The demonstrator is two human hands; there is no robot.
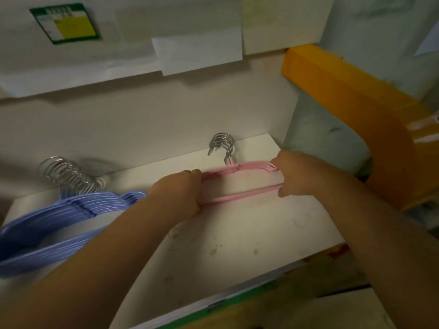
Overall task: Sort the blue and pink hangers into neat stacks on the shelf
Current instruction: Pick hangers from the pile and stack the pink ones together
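Observation:
A small stack of pink hangers lies flat on the white shelf, its metal hooks pointing toward the back wall. My left hand grips the stack's left end. My right hand grips its right end, fingers curled round the pink bars. To the left, a larger stack of blue hangers rests on the same shelf with its metal hooks fanned out behind it. My left forearm crosses over the blue stack's right end.
The shelf's back wall rises just behind the hooks, with white paper sheets and a green-edged label above. An orange curved object stands at the right of the shelf. The shelf's front edge runs below my arms.

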